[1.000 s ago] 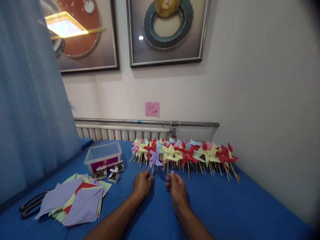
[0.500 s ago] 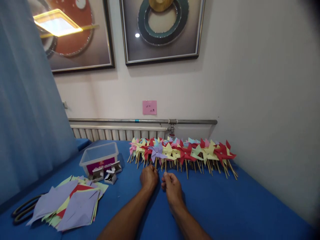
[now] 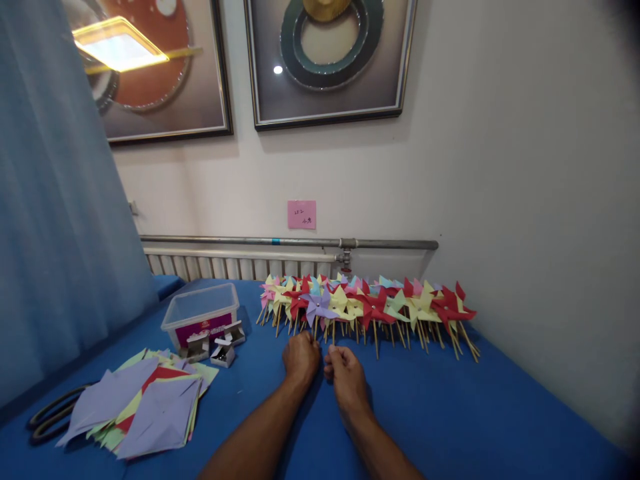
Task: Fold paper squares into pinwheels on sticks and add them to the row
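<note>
Both fists curled on blue tabletop (image 3: 450,413) by white wall: left hand (image 3: 301,356) pinches stick of purple pinwheel (image 3: 319,305); right hand (image 3: 345,377) closed, contents unclear. Pinwheel: four folded paper blades, upright, just beyond left knuckles, touching front of pinwheel row (image 3: 400,303).

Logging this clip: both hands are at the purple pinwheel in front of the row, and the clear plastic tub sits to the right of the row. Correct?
Not quite. In the head view the clear plastic tub sits left of the row of pinwheels, not right. The left hand and right hand are indeed at the purple pinwheel.
</note>
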Available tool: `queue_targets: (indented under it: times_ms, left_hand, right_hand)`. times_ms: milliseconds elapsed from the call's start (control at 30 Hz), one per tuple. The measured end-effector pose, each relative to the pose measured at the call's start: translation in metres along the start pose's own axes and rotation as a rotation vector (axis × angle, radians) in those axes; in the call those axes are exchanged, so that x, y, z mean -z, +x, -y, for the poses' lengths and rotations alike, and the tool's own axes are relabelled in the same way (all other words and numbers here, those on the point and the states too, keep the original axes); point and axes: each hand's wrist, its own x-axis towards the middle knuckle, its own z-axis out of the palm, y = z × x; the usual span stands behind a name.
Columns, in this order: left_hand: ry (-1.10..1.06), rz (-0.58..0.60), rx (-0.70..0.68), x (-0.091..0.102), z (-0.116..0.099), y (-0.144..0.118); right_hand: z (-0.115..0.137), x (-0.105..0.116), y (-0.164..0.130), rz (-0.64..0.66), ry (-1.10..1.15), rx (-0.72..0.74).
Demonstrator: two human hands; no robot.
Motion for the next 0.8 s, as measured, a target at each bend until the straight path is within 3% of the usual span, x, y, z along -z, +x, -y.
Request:
queue_targets:
  times_ms: [533,800]
  left_hand:
    - [0.005,0.016,0.009,0.006,0.003,-0.005]
    - [0.163,0.126,-0.242,0.024,0.024,-0.050]
  right_hand:
    - [0.009,-0.001,-0.005,0.021,-0.015,-0.008]
    - [0.022,-0.007,-0.042,0.214,-0.355,0.315]
